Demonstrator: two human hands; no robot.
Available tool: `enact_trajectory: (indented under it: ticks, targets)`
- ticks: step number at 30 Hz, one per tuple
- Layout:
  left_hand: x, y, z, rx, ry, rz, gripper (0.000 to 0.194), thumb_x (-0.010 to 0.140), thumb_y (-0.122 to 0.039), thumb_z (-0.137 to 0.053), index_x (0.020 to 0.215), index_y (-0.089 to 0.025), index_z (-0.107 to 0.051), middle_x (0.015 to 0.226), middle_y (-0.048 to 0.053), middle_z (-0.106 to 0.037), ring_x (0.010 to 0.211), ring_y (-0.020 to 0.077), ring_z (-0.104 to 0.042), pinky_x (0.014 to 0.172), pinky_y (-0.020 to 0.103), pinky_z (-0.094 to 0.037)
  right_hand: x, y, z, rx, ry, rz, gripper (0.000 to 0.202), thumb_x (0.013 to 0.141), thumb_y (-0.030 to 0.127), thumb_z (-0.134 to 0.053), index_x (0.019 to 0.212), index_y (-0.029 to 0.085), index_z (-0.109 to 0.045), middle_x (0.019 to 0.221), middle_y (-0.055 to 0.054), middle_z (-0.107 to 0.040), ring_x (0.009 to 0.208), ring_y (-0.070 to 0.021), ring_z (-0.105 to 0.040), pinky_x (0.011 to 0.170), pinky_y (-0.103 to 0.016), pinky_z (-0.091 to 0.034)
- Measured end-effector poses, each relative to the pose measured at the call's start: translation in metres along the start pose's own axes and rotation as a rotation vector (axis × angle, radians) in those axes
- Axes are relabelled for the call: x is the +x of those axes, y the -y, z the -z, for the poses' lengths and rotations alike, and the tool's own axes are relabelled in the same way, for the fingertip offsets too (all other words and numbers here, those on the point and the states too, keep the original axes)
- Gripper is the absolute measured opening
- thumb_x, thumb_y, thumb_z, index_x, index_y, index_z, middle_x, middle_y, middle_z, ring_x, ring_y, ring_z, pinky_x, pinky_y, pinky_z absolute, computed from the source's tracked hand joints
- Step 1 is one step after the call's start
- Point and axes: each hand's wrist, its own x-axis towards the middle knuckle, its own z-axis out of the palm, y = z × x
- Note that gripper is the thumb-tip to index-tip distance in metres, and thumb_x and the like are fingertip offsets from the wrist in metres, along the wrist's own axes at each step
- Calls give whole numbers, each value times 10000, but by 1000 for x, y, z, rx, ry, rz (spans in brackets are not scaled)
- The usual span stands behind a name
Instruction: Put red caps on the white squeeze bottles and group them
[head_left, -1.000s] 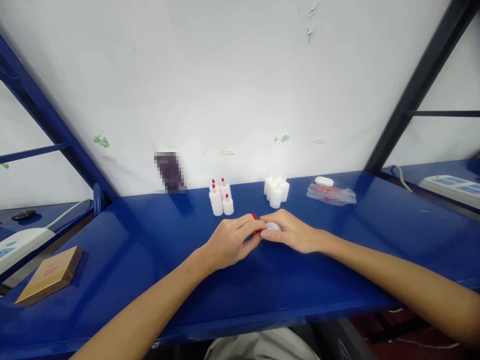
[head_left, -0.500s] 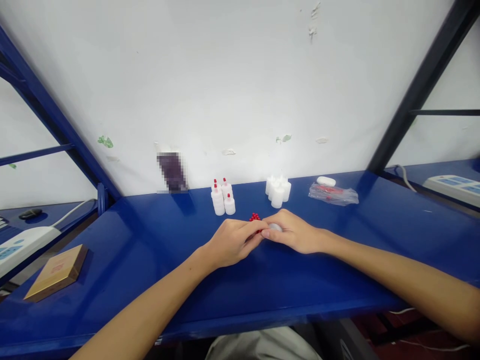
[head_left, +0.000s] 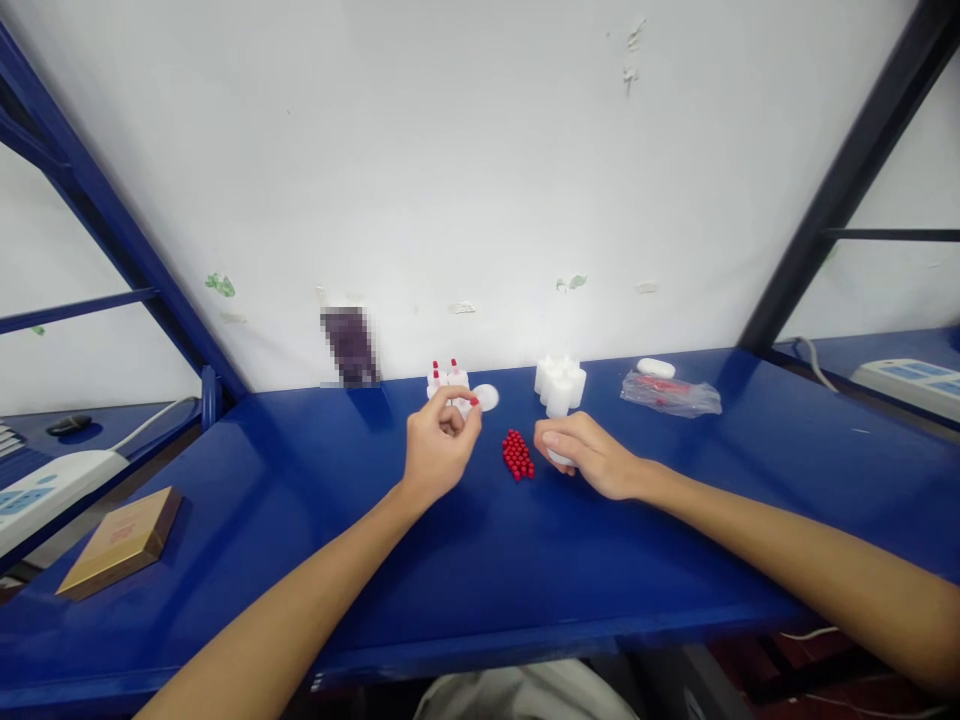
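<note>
Between thumb and index finger, my left hand (head_left: 442, 440) pinches a small red cap (head_left: 474, 402). Just beyond it shows a white round shape (head_left: 488, 397); I cannot tell whether it is joined to that cap. White bottles with red-tipped nozzles (head_left: 436, 374) stand behind this hand, partly covered by it. My right hand (head_left: 589, 455) is closed around a small white bottle (head_left: 561, 458), mostly hidden by the fingers. On the table between the hands lies a cluster of small red caps (head_left: 517, 455). Several white bottles without red tips (head_left: 559, 388) stand grouped beyond my right hand.
At the back right lie a clear plastic bag (head_left: 671, 393) with red pieces and a white oval object (head_left: 656, 368). A golden box (head_left: 120, 540) sits at the left of the blue table (head_left: 450, 590). Power strips (head_left: 56, 490) flank both sides.
The hands were together over the red caps and have parted. My left hand has moved up and left with a red cap; my right hand stays nearly in place. The cap cluster is uncovered.
</note>
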Motion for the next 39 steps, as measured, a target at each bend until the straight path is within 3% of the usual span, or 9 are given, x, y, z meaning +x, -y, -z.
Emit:
enact_trajectory:
  ticks: [2,5,15,23,31,33,37,39]
  targets:
    - [8,7,4,56,-86,49,161,866,-322,-619,905,-166,-627,459,-102,-371,428,63,-330,488,181,-310,1,1,0,-34,12,-13,531,982,572,-373,629,181,-447,560,21,-478,518,-107,-443,549,-255,-332]
    - [16,18,11,138,-121,69,207,855,-344,-621,932,-160,-678,464,-91,-398,450,74,-361,521,189,-338,2,3,-1,-83,35,-8,513,987,551,-382,646,179,-471,568,23,-484,530,-109,-450,557,-253,-331]
    - [26,34,12,86,-58,117,393,843,-450,-623,1052,-142,-749,480,-74,-394,459,79,-322,509,208,-314,1,1,0,-130,65,21,479,1001,502,-386,675,174,-512,590,27,-496,540,-109,-442,566,-250,-328]
    - [29,38,9,168,-15,122,367,868,-425,-575,1034,-143,-741,458,-76,-416,455,84,-353,529,204,-343,2,3,0,-150,75,15,461,1004,467,-397,680,171,-535,603,23,-521,548,-112,-462,574,-250,-340]
    - [27,35,11,218,-26,47,393,893,-397,-566,1168,-147,-694,477,-84,-402,463,87,-366,537,201,-356,1,3,0,-62,48,-9,490,990,524,-391,647,184,-475,576,23,-489,534,-115,-456,559,-253,-346]
    - [22,30,10,233,52,-46,338,906,-357,-555,1132,-154,-702,508,-70,-456,468,82,-386,530,198,-357,1,2,-1,-2,27,-27,491,985,534,-392,645,187,-462,578,18,-491,535,-119,-460,559,-257,-347]
    - [9,14,8,296,487,-318,213,890,-252,-561,999,-173,-725,610,-30,-575,520,85,-469,552,202,-376,3,0,0,101,-71,-33,452,980,494,-407,679,175,-515,640,-4,-537,610,-141,-492,612,-271,-365]
    - [3,6,6,332,640,-390,188,872,-219,-571,987,-187,-717,666,-18,-602,568,97,-513,574,210,-388,5,-2,0,128,-118,-43,429,975,469,-411,704,168,-552,681,-14,-568,639,-147,-499,630,-274,-366]
